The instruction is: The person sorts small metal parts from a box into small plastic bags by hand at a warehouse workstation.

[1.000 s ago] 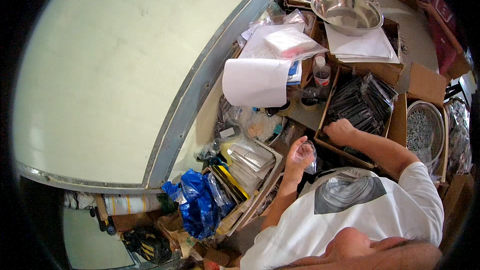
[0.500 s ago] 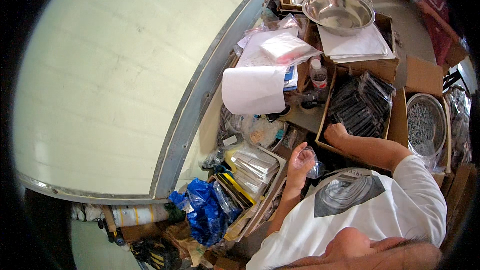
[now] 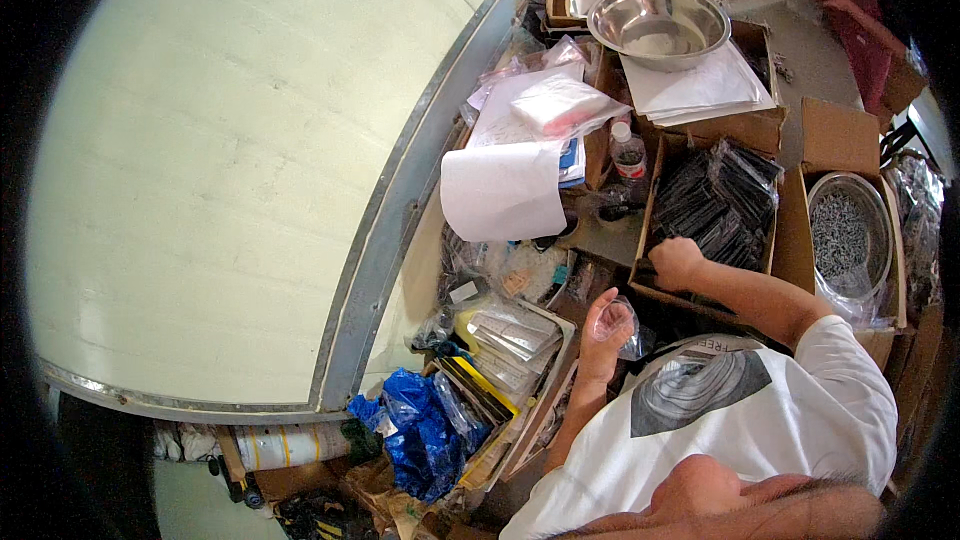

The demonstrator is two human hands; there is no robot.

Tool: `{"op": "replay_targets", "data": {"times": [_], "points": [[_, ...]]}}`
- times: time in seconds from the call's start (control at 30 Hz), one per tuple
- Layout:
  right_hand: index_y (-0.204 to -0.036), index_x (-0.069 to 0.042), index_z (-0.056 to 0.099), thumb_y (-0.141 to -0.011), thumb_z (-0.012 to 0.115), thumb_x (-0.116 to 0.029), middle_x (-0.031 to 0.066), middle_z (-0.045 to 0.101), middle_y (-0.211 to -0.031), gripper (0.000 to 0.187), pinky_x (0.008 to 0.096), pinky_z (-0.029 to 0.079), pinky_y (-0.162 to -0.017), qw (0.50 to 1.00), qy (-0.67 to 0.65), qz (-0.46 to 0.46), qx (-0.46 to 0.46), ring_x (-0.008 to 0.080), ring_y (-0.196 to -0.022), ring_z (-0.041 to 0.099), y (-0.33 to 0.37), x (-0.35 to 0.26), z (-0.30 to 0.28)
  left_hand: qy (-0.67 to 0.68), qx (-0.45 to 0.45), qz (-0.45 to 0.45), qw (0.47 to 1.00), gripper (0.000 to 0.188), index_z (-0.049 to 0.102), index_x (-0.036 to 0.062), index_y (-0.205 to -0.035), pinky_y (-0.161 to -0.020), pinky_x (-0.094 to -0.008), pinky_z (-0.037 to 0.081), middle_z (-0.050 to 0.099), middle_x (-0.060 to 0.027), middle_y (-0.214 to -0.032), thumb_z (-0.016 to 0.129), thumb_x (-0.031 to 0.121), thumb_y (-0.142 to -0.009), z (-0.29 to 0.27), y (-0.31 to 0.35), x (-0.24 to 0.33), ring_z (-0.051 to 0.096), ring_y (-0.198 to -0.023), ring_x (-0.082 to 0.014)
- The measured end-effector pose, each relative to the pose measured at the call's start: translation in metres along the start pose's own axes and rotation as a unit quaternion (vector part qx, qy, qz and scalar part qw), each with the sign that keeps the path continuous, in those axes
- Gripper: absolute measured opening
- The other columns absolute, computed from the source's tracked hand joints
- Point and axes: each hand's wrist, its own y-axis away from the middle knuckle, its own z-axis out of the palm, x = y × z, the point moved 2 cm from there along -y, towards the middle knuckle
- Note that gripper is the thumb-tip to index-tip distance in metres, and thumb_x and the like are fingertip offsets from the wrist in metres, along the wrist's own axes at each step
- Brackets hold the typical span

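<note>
Cluttered workbench (image 3: pixel 612 237), hands (image 3: pixel 599 342) apart, left holding clear plastic (image 3: pixel 628 340)

Of the two hands, the left hand (image 3: pixel 603 335) is upraised, thumb uppermost; the right hand (image 3: pixel 676 263) is curled, its forearm (image 3: pixel 765 298) reaching leftward.

White short-sleeved T-shirt (image 3: pixel 800 415), grey chest print (image 3: pixel 695 395)

basin (image 3: pixel 660 38) on papers (image 3: pixel 695 90) | bottle (image 3: pixel 628 154) left of packets (image 3: pixel 715 202) | packets in box (image 3: pixel 660 291)
</note>
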Motion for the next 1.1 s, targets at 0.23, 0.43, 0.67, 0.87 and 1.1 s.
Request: {"op": "replay_targets", "data": {"times": [0.23, 0.43, 0.67, 0.87, 1.1], "points": [[-0.098, 0.0, 0.057, -0.089, 0.053, -0.018, 0.0087, 0.063, -0.089, 0.021, 0.0369, 0.047, -0.074, 0.764, -0.607, -0.052, 0.212, 0.025, -0.084, 0.061, 0.05, 0.055, -0.034, -0.041, -0.092, -0.104, 0.989, 0.068, 0.044, 0.0073, -0.134, -0.088, -0.0295, 0.042, 0.057, -0.004, -0.106, 0.073, 0.003, -0.072, 0.043, -0.021, -0.005, 0.054, -0.099, -0.016], [-0.103, -0.001, 0.055, -0.092, 0.051, -0.012, 0.0082, 0.06, -0.092, 0.016, 0.0335, 0.048, -0.08, 0.46, -0.854, -0.1, 0.222, 0.0193, -0.086, 0.06, 0.119, 0.038, -0.072, 0.017, -0.259, -0.163, 0.952, 0.066, 0.041, 0.008, -0.135, -0.092, -0.0316, 0.041, 0.055, -0.003, -0.107, 0.07, 0.002, -0.077, 0.093, -0.046, -0.037, 0.054, -0.101, -0.0165], [-0.096, -0.003, 0.057, -0.081, 0.066, -0.022, 0.0158, 0.053, -0.112, 0.025, 0.0387, 0.038, -0.094, 0.802, -0.485, -0.133, 0.323, 0.0275, -0.107, 0.05, 0.178, 0.069, -0.047, -0.031, -0.283, -0.309, 0.908, 0.063, 0.045, 0.0024, -0.128, -0.093, -0.0326, 0.043, 0.056, -0.0073, -0.116, 0.073, 0.005, -0.072, 0.143, -0.055, -0.056, 0.055, -0.106, -0.0199], [-0.106, -0.003, 0.062, -0.082, 0.067, -0.042, 0.0142, 0.057, -0.114, 0.047, 0.0397, 0.04, -0.094, 0.753, -0.584, -0.103, 0.285, 0.0252, -0.108, 0.053, 0.229, 0.141, -0.033, -0.017, -0.441, -0.255, 0.861, 0.072, 0.04, 0.0034, -0.131, -0.085, -0.03, 0.041, 0.054, -0.0029, -0.098, 0.076, 0.022, -0.071, 0.191, -0.053, -0.054, 0.051, -0.097, -0.0158], [-0.107, -0.005, 0.059, -0.075, 0.068, -0.015, 0.024, 0.053, -0.114, 0.035, 0.0448, 0.05, -0.08, 0.84, -0.085, 0.462, 0.272, 0.0346, -0.105, 0.056, 0.236, 0.281, 0.061, -0.014, -0.437, -0.263, 0.86, 0.073, 0.04, 0.0088, -0.134, -0.089, -0.033, 0.042, 0.049, -0.0025, -0.091, 0.076, 0.019, -0.072, 0.208, -0.034, -0.072, 0.051, -0.09, -0.0153]]}}
